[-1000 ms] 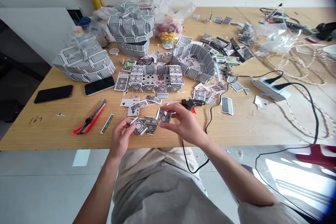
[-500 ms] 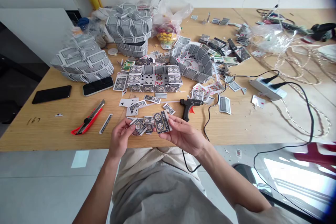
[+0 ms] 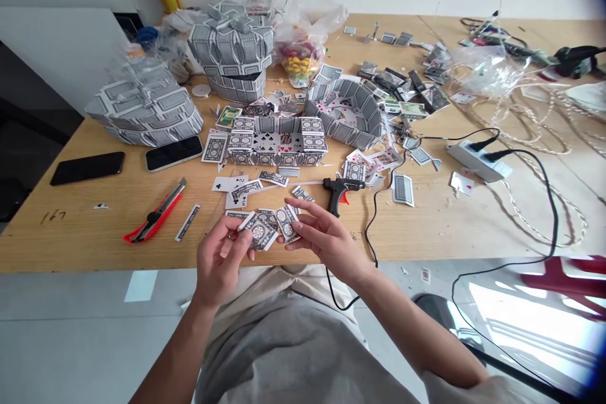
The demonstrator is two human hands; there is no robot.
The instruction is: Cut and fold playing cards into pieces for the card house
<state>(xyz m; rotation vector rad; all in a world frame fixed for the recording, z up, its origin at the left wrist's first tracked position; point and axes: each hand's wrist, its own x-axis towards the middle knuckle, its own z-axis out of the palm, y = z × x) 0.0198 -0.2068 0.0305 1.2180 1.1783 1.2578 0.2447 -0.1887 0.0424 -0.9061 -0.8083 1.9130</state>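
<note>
Gripped between the fingers and thumb of the left hand (image 3: 220, 262), a folded playing-card piece (image 3: 258, 231), tilted and showing its patterned back. Pinched by the curled fingers of the right hand (image 3: 329, 241), a second card piece (image 3: 286, 223), just beside the first, both between the hands and over the wooden table (image 3: 95, 227). Just beyond the right hand, a black hot glue gun (image 3: 338, 192); farther off, a card-built box (image 3: 241, 142).
</note>
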